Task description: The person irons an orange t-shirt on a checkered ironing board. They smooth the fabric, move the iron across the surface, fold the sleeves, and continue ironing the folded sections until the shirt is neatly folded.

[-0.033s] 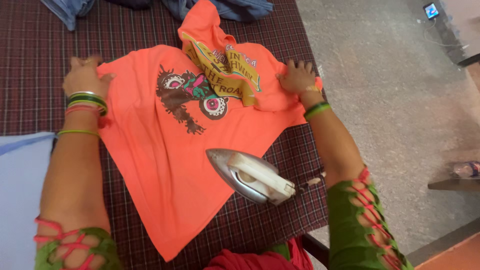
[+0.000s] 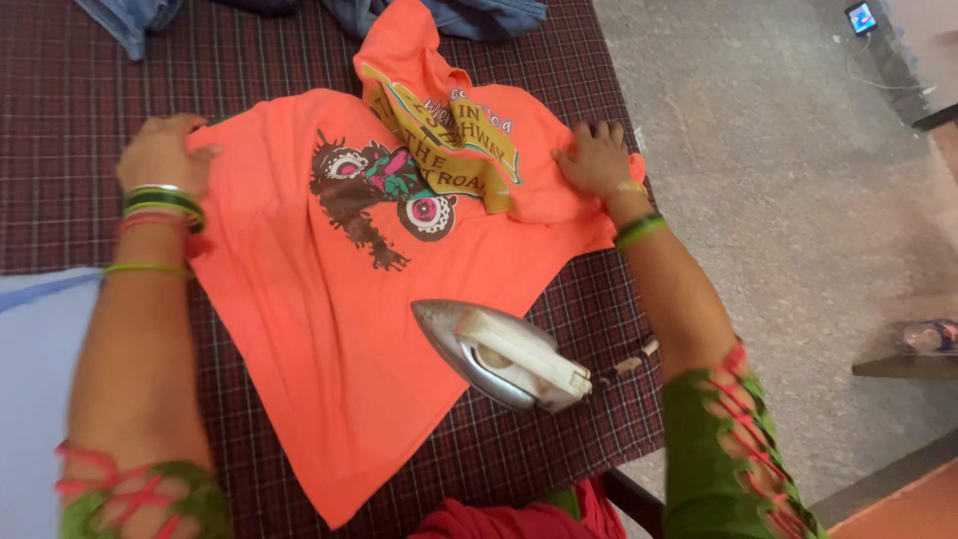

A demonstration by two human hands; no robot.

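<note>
- Shirt [image 2: 319,329], orange, lies spread on the counter [image 2: 70,120], which is covered with a dark plaid cloth; its near corner points toward the person, and its far part is bunched and folded over.
- Printed on the shirt's middle is a dark cartoon figure with round eyes and pink and green patches; just right of that, on the folded part, sits a crumpled yellow banner shape with dark lettering and a teal edge.
- Left hand [image 2: 160,152] is at the shirt's left edge, fingers curled together on the cloth there; whether they pinch it or only press cannot be told.
- Right hand [image 2: 596,155] rests on the shirt's right edge, fingers [image 2: 599,132] slightly apart and flat on the fabric.
- Both wrists carry green and red bangles.
- Iron [image 2: 504,354], steel sole with a cream handle, lies tilted on the shirt's near right edge, partly on the plaid cloth, apart from both hands.
- Blue denim [image 2: 130,20] lies beyond the shirt at the counter's far edge.
- Pale blue cloth [image 2: 35,399] sits left of the shirt, beside the left arm.
- Right of the counter is a grey floor, with a plastic bottle [image 2: 933,336] well apart from the shirt.
</note>
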